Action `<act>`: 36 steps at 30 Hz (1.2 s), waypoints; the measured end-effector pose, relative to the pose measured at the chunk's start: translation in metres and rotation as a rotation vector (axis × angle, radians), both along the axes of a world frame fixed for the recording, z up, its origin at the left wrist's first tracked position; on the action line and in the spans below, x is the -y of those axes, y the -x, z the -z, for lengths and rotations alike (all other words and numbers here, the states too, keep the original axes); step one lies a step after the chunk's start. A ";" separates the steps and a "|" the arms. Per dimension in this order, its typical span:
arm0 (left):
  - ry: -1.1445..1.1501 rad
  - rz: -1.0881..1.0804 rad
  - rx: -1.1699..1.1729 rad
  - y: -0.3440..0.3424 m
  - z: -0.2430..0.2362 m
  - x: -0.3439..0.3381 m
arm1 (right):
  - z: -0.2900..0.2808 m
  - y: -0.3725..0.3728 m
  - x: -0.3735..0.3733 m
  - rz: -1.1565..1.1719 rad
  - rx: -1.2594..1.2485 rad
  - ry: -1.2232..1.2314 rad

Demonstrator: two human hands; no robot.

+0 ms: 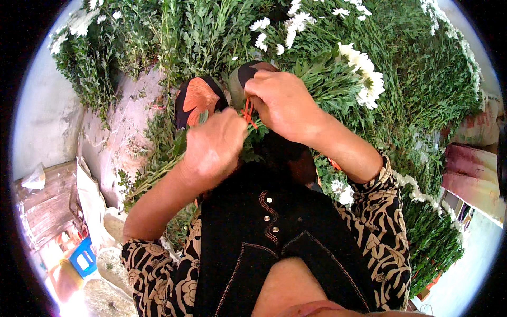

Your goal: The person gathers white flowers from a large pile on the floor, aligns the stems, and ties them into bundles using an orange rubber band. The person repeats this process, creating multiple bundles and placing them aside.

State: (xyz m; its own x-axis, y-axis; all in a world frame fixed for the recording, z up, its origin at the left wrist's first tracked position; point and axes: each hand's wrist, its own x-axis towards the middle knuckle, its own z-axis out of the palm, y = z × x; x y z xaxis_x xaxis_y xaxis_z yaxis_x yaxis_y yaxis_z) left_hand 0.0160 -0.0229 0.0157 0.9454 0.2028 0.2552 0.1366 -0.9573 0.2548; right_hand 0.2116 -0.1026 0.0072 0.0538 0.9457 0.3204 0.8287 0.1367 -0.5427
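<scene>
A bunch of white chrysanthemums (365, 76) lies across in front of me, with its blooms at the right and its leafy stems reaching to the lower left. Orange string (247, 111) loops around the stems at the middle. My left hand (215, 141) is closed at the left side of the string, with its fingertips hidden under the knuckles. Pinched on the string from the right and slightly higher is my right hand (284, 104). The two hands are a short way apart, with the string between them.
Cut white chrysanthemums with long green stems (412, 79) are heaped along the far side and the right. Dark cloth with an orange pattern (198, 100) shows beyond my left hand. At the lower left are a blue plastic object (83, 258) and a wooden board (50, 198).
</scene>
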 end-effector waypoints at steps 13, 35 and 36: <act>0.030 -0.096 -0.100 0.015 -0.009 0.013 | 0.003 0.016 0.083 0.071 -0.354 -0.140; 0.310 0.443 -0.092 -0.182 -0.041 0.038 | -0.106 -0.122 0.396 0.864 -0.904 -1.177; 0.267 0.420 -0.096 -0.189 -0.023 0.017 | -0.113 -0.135 0.457 1.255 -0.682 -1.206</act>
State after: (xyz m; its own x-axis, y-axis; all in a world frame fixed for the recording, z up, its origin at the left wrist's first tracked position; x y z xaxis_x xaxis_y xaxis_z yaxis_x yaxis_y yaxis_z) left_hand 0.2048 -0.0399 0.0384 0.9761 -0.1534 0.1541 -0.2112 -0.8378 0.5035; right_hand 0.3466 -0.5592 0.1202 0.8401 -0.4329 0.3269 0.4469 0.2106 -0.8695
